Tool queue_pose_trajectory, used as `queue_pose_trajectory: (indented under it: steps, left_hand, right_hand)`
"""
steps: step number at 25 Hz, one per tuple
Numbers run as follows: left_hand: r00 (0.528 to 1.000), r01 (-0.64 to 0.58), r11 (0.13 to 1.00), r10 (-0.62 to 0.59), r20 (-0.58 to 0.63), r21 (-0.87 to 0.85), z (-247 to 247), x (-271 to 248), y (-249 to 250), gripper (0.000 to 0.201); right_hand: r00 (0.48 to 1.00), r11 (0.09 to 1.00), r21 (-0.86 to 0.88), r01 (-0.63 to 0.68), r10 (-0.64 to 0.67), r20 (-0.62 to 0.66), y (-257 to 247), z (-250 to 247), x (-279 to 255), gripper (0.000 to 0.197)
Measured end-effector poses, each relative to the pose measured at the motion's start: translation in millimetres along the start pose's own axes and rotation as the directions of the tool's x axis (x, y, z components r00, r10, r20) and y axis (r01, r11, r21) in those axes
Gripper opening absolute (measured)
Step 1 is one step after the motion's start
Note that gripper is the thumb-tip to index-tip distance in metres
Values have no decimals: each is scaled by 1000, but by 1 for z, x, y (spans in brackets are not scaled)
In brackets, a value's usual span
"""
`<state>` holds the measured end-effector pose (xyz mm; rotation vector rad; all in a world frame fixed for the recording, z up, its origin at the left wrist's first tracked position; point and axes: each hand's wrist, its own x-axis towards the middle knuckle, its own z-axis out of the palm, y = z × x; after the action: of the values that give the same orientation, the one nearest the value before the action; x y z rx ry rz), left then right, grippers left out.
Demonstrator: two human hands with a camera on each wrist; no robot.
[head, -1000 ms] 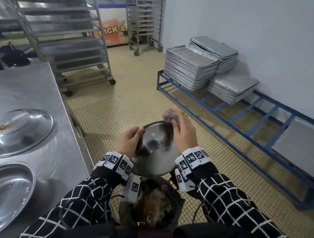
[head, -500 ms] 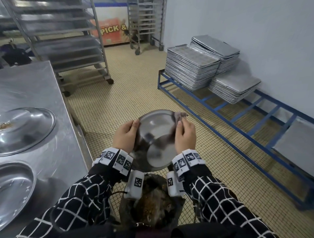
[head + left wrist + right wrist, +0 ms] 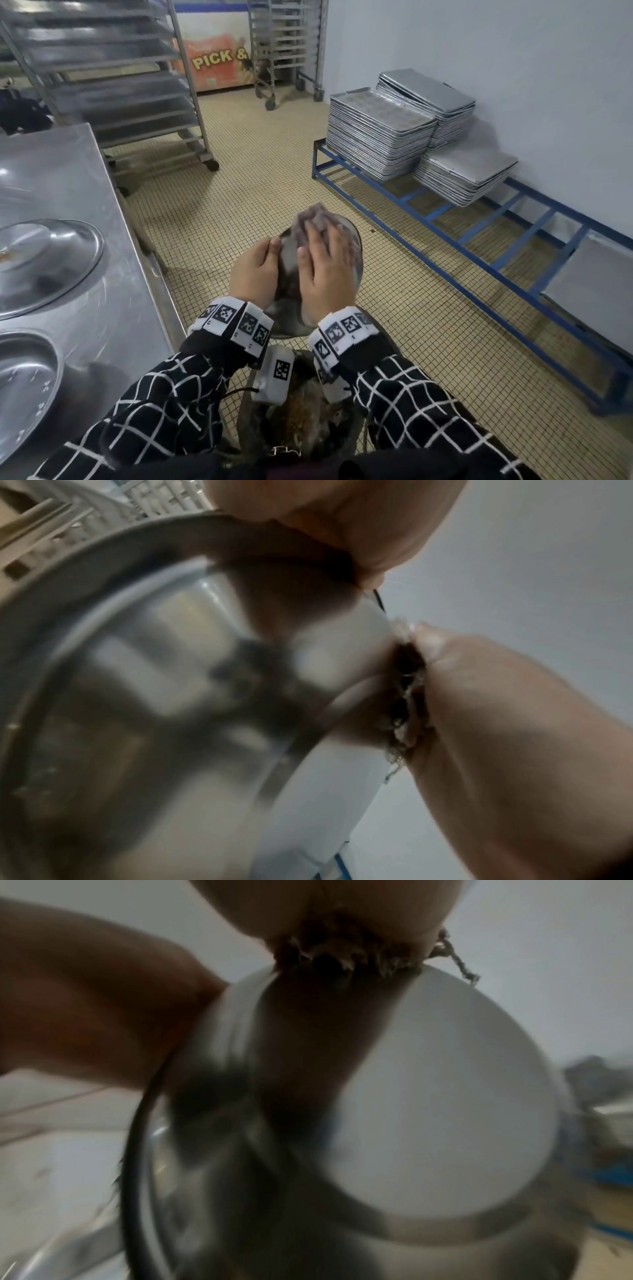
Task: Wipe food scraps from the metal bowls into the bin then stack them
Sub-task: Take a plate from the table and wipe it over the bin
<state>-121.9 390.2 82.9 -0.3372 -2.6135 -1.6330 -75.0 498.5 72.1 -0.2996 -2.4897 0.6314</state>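
Observation:
A metal bowl (image 3: 356, 255) is held tilted over the bin (image 3: 301, 421), its hollow side toward me. My left hand (image 3: 255, 274) grips its left rim, thumb on the inside. My right hand (image 3: 325, 270) lies flat inside the bowl, with spread fingers pressing a grey-purple cloth (image 3: 310, 216) against the upper wall. The left wrist view shows the blurred bowl (image 3: 154, 696) and the cloth (image 3: 407, 696) squeezed under the right hand. In the right wrist view the cloth (image 3: 342, 953) bunches out below the palm onto the bowl (image 3: 428, 1096). Brown scraps lie in the bin.
Two more metal bowls (image 3: 44, 260) (image 3: 24, 387) sit on the steel table (image 3: 113, 308) at my left. A low blue frame (image 3: 479, 246) with stacks of baking trays (image 3: 376, 137) runs along the right wall. A wheeled tray rack (image 3: 120, 85) stands behind the table.
My right hand has moved from the bowl's right rim into the hollow and flattened the cloth against the upper wall. The bowl stands more upright. The left hand keeps its grip.

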Motion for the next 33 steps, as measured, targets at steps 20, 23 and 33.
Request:
queue_pose_trajectory:
  steps: [20,23,33]
  left_hand:
    - [965,40,995,-15,261,-92,-4,-19,-13,18]
    - [962,-36,998,19,271,58,0,-18,-9,20]
    - [1000,5,999,-6,29,34,3,-11,0,32]
  right_hand:
    - [955,960,168,-226,184,234,80,-40,25,21]
    - [967,994,111,9,-37,252,63,-36,26,19]
    - [990,989,-53,135,-137,-38,19,-10,-18,39]
